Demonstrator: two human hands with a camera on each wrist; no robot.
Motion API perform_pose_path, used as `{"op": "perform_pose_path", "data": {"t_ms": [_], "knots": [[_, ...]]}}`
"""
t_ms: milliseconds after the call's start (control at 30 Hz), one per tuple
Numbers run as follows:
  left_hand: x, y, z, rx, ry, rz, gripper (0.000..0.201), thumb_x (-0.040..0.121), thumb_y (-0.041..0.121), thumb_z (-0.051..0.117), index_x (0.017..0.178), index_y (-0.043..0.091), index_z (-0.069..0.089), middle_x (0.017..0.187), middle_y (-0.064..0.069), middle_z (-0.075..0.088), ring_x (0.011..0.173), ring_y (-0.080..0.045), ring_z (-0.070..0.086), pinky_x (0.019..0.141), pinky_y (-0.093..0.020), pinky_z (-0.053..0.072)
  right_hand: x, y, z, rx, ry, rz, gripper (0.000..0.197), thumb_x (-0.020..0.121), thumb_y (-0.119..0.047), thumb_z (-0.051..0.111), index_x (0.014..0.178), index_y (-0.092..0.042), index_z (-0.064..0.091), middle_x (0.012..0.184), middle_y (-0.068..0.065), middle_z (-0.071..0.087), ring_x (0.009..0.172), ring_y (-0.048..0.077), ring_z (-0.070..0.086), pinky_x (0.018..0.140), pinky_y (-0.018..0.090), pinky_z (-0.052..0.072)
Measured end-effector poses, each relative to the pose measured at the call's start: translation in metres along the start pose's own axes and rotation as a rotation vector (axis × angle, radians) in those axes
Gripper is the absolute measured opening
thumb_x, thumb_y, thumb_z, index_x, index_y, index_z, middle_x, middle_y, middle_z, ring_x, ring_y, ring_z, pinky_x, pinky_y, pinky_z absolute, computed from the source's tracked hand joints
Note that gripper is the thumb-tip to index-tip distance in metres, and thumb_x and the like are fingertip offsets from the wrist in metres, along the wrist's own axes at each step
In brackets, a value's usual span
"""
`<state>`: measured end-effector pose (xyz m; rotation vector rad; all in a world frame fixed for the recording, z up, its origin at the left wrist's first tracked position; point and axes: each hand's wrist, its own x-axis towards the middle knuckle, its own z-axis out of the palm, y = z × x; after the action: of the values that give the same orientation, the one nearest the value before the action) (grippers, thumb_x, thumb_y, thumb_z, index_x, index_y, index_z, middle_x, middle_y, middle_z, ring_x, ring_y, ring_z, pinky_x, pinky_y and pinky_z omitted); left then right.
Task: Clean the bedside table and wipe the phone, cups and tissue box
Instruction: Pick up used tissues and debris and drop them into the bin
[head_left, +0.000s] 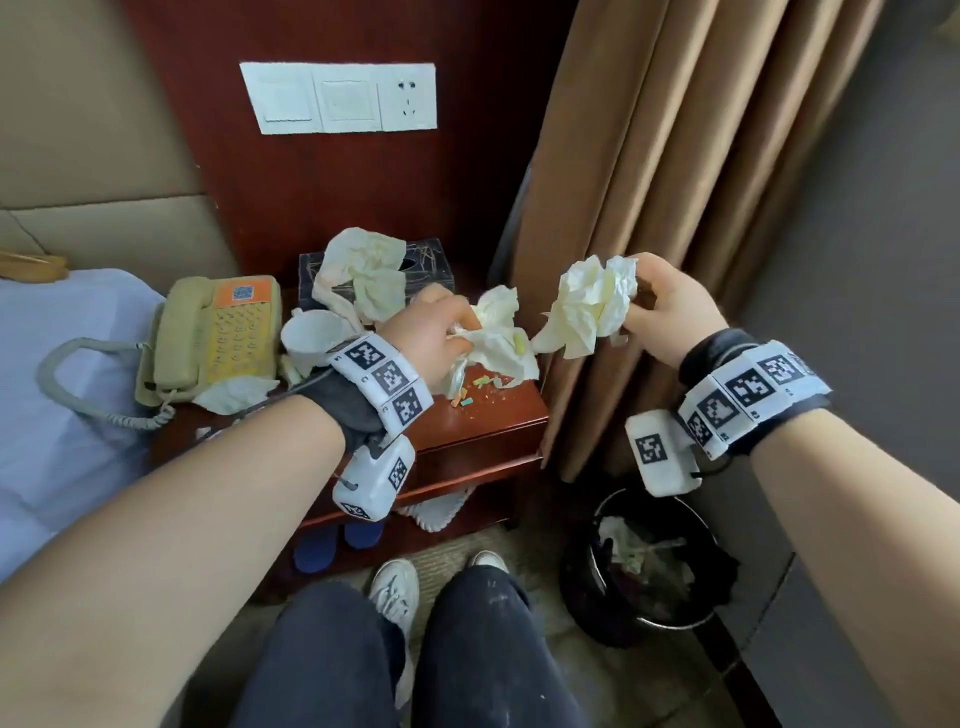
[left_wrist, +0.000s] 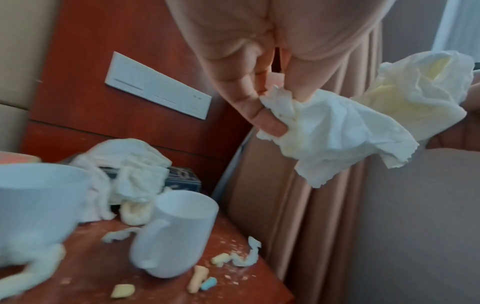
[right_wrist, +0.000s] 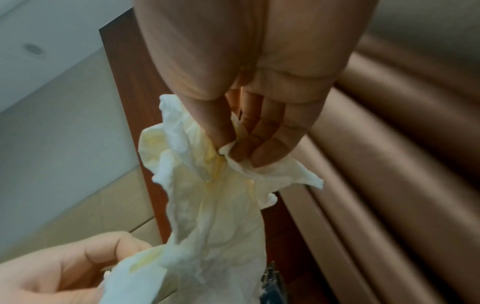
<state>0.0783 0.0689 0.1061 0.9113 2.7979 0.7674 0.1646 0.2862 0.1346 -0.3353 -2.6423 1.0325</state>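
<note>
Both hands, left (head_left: 434, 332) and right (head_left: 670, 312), are each pinching one crumpled tissue (head_left: 592, 306) above the desk (head_left: 483, 415); two cups (left_wrist: 176, 232), seemingly blurred, are standing there.

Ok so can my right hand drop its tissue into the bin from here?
Probably yes. The right hand pinches a crumpled tissue in the air beside the curtain, and the black bin stands open on the floor almost under that wrist, nothing between them.

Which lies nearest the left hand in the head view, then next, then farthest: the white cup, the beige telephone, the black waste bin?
Measured from the left hand:
1. White cup, just to its left on the bedside table.
2. Beige telephone, farther left, by the bed.
3. Black waste bin, on the floor, below and to the right.
</note>
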Motion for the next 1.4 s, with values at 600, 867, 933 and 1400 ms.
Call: {"op": "perform_pose_path", "data": {"t_ms": [600,867,933,1400], "knots": [[0.053,0.104,0.257,-0.02,-0.536,0.101,0.018,0.091,0.018,0.052,0.107,0.018,0.059,0.122,-0.004,0.045,0.102,-0.022,0.056,0.082,-0.027,0.043,-0.112,0.25,-0.012,-0.052,-0.137,0.696,0.037,0.092,-0.015,0.05,0.128,-0.012,0.047,0.111,0.006,0.06,0.088,0.019,0.055,0.057,0.016,0.037],[0.065,0.086,0.321,-0.012,-0.683,0.011,0.023,0.09,0.017,0.053,0.113,0.016,0.058,0.127,-0.006,0.044,0.106,-0.023,0.055,0.081,-0.022,0.038,-0.124,0.319,0.054,0.005,-0.284,0.917,0.038,0.091,-0.015,0.052,0.128,-0.008,0.046,0.117,0.013,0.06,0.1,0.031,0.061,0.082,0.027,0.046],[0.068,0.084,0.334,-0.015,-0.713,-0.007,0.024,0.09,0.017,0.054,0.114,0.016,0.058,0.128,-0.006,0.043,0.106,-0.023,0.055,0.082,-0.022,0.038,-0.125,0.333,0.063,0.083,-0.277,0.977,0.04,0.089,-0.012,0.054,0.128,-0.009,0.046,0.115,0.016,0.061,0.088,0.03,0.063,0.087,0.038,0.051],[0.068,0.088,0.407,-0.025,-0.828,-0.077,0.036,0.093,0.022,0.051,0.129,0.02,0.052,0.137,-0.011,0.04,0.117,-0.027,0.051,0.091,-0.023,0.039,-0.134,0.386,0.074,0.186,-0.224,1.074,0.033,0.093,-0.012,0.046,0.125,-0.01,0.05,0.11,0.018,0.061,0.103,0.036,0.06,0.097,0.047,0.046]]}}
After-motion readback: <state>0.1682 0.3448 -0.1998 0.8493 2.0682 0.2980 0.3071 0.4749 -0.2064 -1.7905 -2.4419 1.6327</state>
